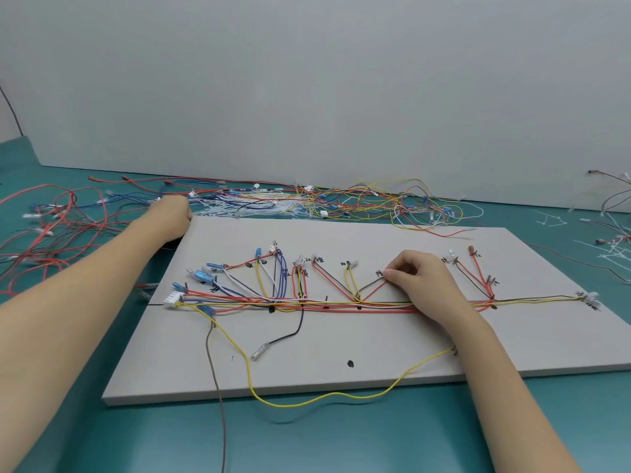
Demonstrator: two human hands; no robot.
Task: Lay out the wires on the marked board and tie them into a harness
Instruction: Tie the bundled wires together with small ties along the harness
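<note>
A grey marked board (341,346) lies on the teal table. Several coloured wires (324,303) run along its black centre line, with branches fanning up to handwritten labels. A white connector (172,299) sits at the trunk's left end. My right hand (421,281) rests on the trunk and pinches the end of a red and black wire pair (374,287) at a label. My left hand (172,213) reaches past the board's far left corner into the loose wires; its fingers are hidden. A long yellow wire (307,402) loops off the board's front edge.
A tangle of loose wires (341,199) and white cable ties (259,206) lies behind the board along the wall. More red and black wires (51,233) lie at the left. Cut tie scraps (611,250) and wires are at the right. A grey wire (218,397) trails toward me.
</note>
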